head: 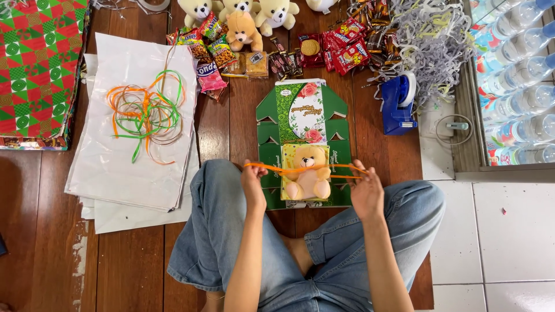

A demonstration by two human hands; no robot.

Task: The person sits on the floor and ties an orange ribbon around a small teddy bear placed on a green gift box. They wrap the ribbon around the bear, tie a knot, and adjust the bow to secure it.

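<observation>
Orange ribbon stretched between both hands, lower centre of frame.
Left hand point(253, 186) and right hand point(366, 193) each have a grip pinched on the orange ribbon point(303, 169), taut across a teddy bear point(308, 173) lying on a flattened green box point(303, 138) on the wooden floor point(228, 127); blue tape dispenser point(399, 104) to the upper right.

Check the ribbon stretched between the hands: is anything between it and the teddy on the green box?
Nothing visible. The orange ribbon runs taut from the left hand to the right hand, directly over the teddy lying on the flattened green box. Whether the ribbon touches the teddy cannot be told.
</observation>
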